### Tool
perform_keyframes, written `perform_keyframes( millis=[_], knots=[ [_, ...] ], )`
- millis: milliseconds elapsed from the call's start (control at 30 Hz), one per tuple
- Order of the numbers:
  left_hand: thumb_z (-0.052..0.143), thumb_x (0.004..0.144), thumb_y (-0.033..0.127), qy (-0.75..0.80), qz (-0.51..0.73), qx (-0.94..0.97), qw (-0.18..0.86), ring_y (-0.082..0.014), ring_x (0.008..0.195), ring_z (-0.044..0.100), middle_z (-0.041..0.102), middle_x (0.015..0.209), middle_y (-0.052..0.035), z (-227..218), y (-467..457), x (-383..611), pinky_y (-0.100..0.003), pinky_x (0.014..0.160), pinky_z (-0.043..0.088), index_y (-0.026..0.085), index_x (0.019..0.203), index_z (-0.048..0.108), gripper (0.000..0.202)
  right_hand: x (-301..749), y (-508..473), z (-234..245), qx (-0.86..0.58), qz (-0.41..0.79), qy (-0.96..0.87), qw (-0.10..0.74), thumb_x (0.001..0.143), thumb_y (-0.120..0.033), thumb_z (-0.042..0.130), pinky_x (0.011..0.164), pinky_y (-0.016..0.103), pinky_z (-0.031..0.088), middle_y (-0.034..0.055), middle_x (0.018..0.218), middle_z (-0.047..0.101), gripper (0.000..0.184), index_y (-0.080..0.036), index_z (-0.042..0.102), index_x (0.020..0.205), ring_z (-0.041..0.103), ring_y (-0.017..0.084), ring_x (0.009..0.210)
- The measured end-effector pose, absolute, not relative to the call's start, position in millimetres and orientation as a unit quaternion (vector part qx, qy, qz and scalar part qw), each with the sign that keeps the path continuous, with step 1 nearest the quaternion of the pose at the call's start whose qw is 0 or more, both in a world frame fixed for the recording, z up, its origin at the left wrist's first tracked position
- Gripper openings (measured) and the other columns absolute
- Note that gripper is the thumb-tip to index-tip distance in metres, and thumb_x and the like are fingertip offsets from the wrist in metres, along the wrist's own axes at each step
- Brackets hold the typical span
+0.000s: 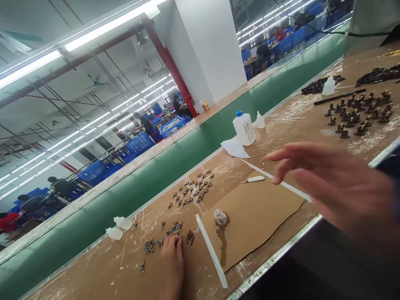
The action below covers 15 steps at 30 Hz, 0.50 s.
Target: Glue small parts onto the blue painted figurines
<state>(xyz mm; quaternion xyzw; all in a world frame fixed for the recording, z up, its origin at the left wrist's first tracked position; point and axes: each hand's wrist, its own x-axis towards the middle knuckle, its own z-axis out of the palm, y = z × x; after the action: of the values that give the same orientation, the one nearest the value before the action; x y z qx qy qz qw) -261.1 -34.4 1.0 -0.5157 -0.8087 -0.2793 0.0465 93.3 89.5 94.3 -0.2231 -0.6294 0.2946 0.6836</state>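
My left hand (171, 260) rests low on the bench, its fingers curled together at the edge of a small pile of blue-and-yellow figurines (175, 228). Its fingertips are partly hidden, so what they hold does not show. My right hand (337, 179), blurred by motion, hovers at the right with fingers apart and nothing visible in them. Between the hands lies a cardboard sheet (262, 212), carrying a small clear cup (221, 217) beside a wet stain. A white-handled knife (254, 179) lies near the sheet's far edge. Small brown pieces (190, 237) sit just right of my left hand.
Many figurines (193, 189) stand in rows behind the sheet. A white bottle with a blue cap (244, 128) stands farther back; small squeeze bottles (118, 227) lie at left. Dark figures (359, 112) fill the far right. A green conveyor belt (175, 160) runs along the bench.
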Motion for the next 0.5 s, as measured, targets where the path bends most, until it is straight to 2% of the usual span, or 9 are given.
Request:
perform_keyframes(
  millis=[67,100,200,267,367,500],
  knots=[
    [0.041,0.078,0.044,-0.811,-0.294,-0.506,0.006,-0.0229,0.071,0.063,0.067,0.076,-0.0083,0,-40,-259,-0.034,0.069,0.048,0.018,0.071,0.063,0.035,74,107,82,-0.250,0.322,-0.658,0.633,0.085,-0.031,0.056,0.071,0.030,0.054,0.0033,0.103,0.063,0.026,-0.027,0.056,0.111,0.061,0.013,0.072],
    [0.043,0.078,0.046,-0.811,-0.295,-0.505,-0.016,-0.0224,0.069,0.063,0.067,0.073,-0.0075,-1,-44,-256,-0.034,0.068,0.049,0.018,0.071,0.063,0.035,66,115,70,-0.285,0.337,-0.684,0.581,0.086,-0.034,0.055,0.074,0.030,0.053,0.0040,0.105,0.063,0.026,-0.025,0.056,0.111,0.061,0.013,0.074],
    [0.048,0.077,0.050,-0.802,-0.307,-0.505,-0.092,-0.0193,0.064,0.061,0.066,0.068,-0.0038,-8,-57,-240,-0.029,0.064,0.048,0.019,0.071,0.064,0.035,55,132,30,-0.332,0.353,-0.716,0.502,0.085,-0.037,0.053,0.076,0.030,0.052,0.0052,0.101,0.065,0.028,-0.022,0.060,0.107,0.062,0.015,0.079],
    [0.052,0.076,0.051,-0.796,-0.330,-0.493,-0.119,-0.0181,0.064,0.060,0.065,0.067,-0.0026,-12,-64,-229,-0.028,0.064,0.046,0.020,0.070,0.065,0.034,51,137,12,-0.344,0.364,-0.729,0.466,0.084,-0.038,0.052,0.072,0.028,0.052,0.0053,0.100,0.066,0.027,-0.020,0.062,0.102,0.063,0.015,0.078],
    [0.056,0.073,0.054,-0.806,-0.342,-0.468,-0.122,-0.0197,0.072,0.061,0.066,0.075,-0.0040,-12,-68,-224,-0.029,0.070,0.045,0.021,0.070,0.068,0.036,49,141,4,-0.349,0.375,-0.737,0.441,0.083,-0.037,0.051,0.068,0.028,0.053,0.0055,0.096,0.066,0.027,-0.019,0.063,0.099,0.062,0.015,0.076],
    [0.058,0.070,0.058,-0.820,-0.309,-0.462,-0.139,-0.0225,0.080,0.063,0.068,0.081,-0.0062,-8,-69,-231,-0.032,0.076,0.046,0.022,0.074,0.072,0.039,49,142,6,-0.354,0.377,-0.741,0.428,0.082,-0.036,0.051,0.070,0.029,0.052,0.0052,0.093,0.067,0.027,-0.018,0.063,0.099,0.061,0.016,0.075]
  ],
)
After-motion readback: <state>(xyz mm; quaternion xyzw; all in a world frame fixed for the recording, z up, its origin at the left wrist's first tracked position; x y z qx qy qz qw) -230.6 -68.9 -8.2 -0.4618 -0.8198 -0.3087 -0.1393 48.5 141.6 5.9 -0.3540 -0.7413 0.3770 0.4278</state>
